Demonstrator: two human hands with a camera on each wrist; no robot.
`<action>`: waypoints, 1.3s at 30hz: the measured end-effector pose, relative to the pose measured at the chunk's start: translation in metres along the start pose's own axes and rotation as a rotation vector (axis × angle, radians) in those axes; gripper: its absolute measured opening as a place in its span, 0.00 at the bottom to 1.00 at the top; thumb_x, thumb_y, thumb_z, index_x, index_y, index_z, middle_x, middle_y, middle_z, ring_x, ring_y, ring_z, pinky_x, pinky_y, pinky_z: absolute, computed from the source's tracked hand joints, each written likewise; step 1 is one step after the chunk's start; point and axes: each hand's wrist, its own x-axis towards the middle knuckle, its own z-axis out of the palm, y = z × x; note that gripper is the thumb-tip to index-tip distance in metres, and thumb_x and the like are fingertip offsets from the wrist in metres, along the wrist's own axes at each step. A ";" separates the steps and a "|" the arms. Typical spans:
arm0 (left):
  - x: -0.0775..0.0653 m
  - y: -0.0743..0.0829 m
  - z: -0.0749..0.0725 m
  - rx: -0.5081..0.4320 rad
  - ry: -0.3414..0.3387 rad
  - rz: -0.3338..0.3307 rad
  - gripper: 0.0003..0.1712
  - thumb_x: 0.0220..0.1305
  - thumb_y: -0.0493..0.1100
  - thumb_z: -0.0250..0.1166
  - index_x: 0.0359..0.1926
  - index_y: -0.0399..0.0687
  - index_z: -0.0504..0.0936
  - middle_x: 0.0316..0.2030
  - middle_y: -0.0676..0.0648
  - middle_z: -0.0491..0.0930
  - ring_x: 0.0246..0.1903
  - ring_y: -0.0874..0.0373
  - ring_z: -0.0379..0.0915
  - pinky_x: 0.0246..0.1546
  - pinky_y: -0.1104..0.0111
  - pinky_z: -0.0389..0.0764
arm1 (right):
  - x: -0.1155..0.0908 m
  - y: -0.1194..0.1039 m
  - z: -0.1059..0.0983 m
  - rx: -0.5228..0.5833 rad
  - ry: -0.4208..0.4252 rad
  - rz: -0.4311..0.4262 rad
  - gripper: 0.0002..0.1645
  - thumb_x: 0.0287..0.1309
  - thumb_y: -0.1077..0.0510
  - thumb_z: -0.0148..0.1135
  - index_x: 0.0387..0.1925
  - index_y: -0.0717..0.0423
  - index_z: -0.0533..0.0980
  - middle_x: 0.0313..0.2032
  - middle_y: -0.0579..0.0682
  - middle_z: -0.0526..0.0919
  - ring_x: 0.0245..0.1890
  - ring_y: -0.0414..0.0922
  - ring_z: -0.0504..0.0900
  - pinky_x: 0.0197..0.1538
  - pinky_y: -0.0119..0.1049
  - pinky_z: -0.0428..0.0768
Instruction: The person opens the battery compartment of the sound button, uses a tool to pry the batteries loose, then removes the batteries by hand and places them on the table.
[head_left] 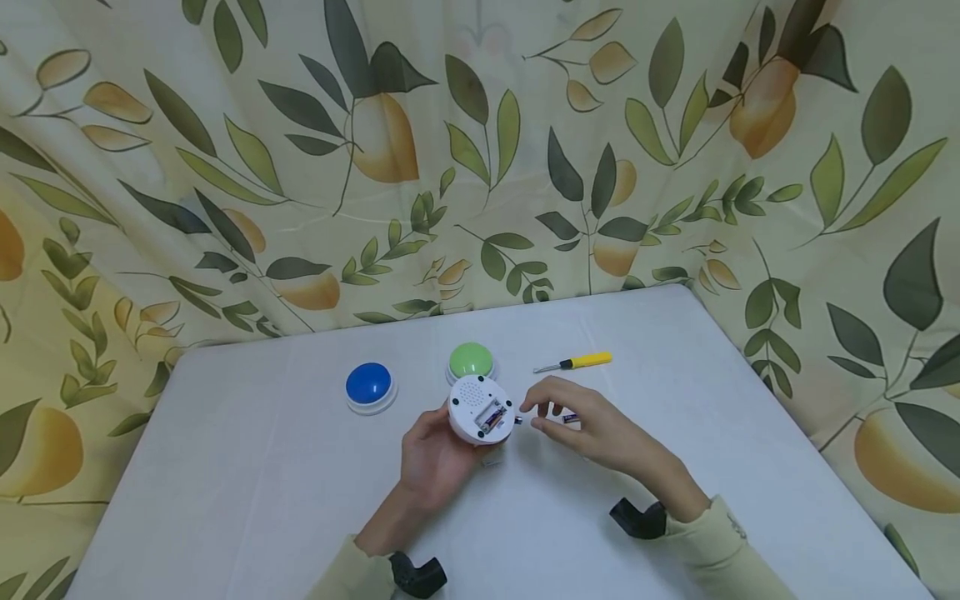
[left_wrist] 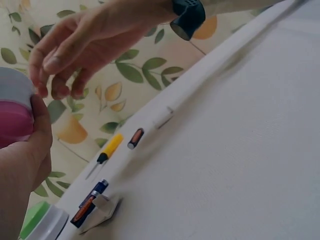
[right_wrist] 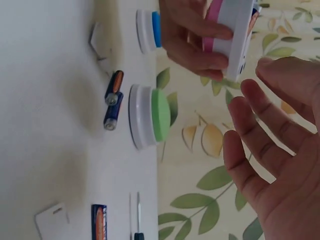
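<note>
My left hand (head_left: 438, 462) grips a round white push-button device (head_left: 467, 425) with its underside turned up. Its pink dome (left_wrist: 15, 122) faces downward in the left wrist view. The underside's battery compartment is uncovered, and a battery (head_left: 492, 419) shows inside it. Just to the right, my right hand (head_left: 600, 429) hovers beside the device with fingers loosely bent, and the right wrist view shows nothing between thumb and fingers (right_wrist: 252, 132). On the table below lie two batteries (right_wrist: 114, 92) side by side, close to a small white cover (right_wrist: 99, 42).
A green-topped button (head_left: 471, 360) stands behind the held device, and a blue-topped one (head_left: 369, 383) to its left. A yellow-handled screwdriver (head_left: 588, 360) lies at the back right. Another battery (right_wrist: 99, 222) and a white cover (right_wrist: 54, 224) lie nearer the right hand. A patterned curtain (head_left: 510, 192) hangs behind the table.
</note>
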 end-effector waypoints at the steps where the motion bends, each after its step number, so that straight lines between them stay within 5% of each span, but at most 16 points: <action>1: 0.000 0.000 0.000 -0.002 0.004 -0.004 0.36 0.81 0.52 0.31 0.84 0.59 0.35 0.84 0.44 0.38 0.83 0.39 0.37 0.81 0.41 0.48 | 0.001 -0.002 0.000 0.002 0.003 -0.006 0.16 0.66 0.62 0.69 0.52 0.42 0.80 0.49 0.38 0.83 0.44 0.35 0.78 0.44 0.34 0.83; 19: 0.001 -0.003 0.004 0.042 -0.064 -0.055 0.36 0.81 0.53 0.31 0.84 0.56 0.34 0.84 0.40 0.36 0.81 0.41 0.44 0.81 0.46 0.52 | 0.011 -0.019 0.011 -0.101 0.000 -0.236 0.16 0.67 0.62 0.68 0.54 0.46 0.83 0.55 0.41 0.85 0.57 0.41 0.82 0.61 0.37 0.82; 39: 0.001 -0.009 0.003 0.042 -0.077 -0.093 0.37 0.80 0.53 0.31 0.84 0.50 0.36 0.83 0.39 0.41 0.78 0.48 0.52 0.73 0.56 0.69 | 0.008 -0.019 0.016 -0.140 -0.014 -0.198 0.15 0.63 0.61 0.72 0.50 0.44 0.85 0.50 0.37 0.85 0.53 0.37 0.81 0.57 0.35 0.84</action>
